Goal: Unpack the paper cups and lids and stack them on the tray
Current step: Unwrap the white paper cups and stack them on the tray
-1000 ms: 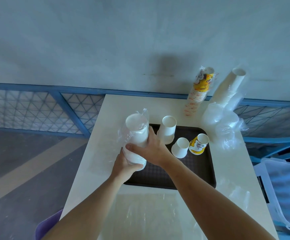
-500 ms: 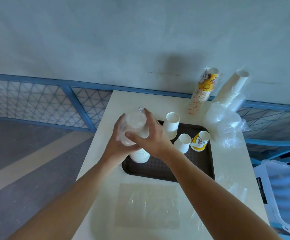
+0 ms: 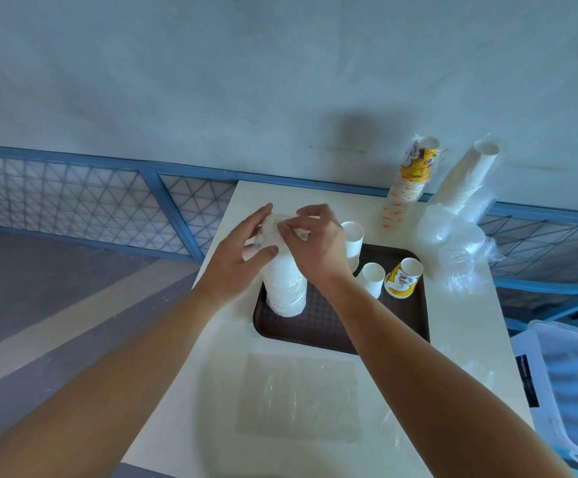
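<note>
A white stack in clear plastic wrap (image 3: 287,288) stands upright on the near-left corner of the dark brown tray (image 3: 332,327). My left hand (image 3: 241,260) holds the top of the stack, thumb in front and fingers behind. My right hand (image 3: 317,248) pinches the crumpled wrap at the stack's top. Behind my right hand on the tray stand a tall white cup (image 3: 353,238), a small white cup (image 3: 373,278) and a yellow printed cup (image 3: 403,278). My hands hide the top of the stack.
At the table's back right, a sleeve of yellow printed cups (image 3: 411,182) and a sleeve of white cups (image 3: 467,181) lean on the wall, with bagged clear lids (image 3: 453,244) in front. A flat plastic sheet (image 3: 298,395) lies nearer me. A clear bin (image 3: 573,374) sits at the right.
The wrapped stack went from being held above the table to standing on the tray. My left hand rose from its base to its top, where my right hand now pinches the wrap.
</note>
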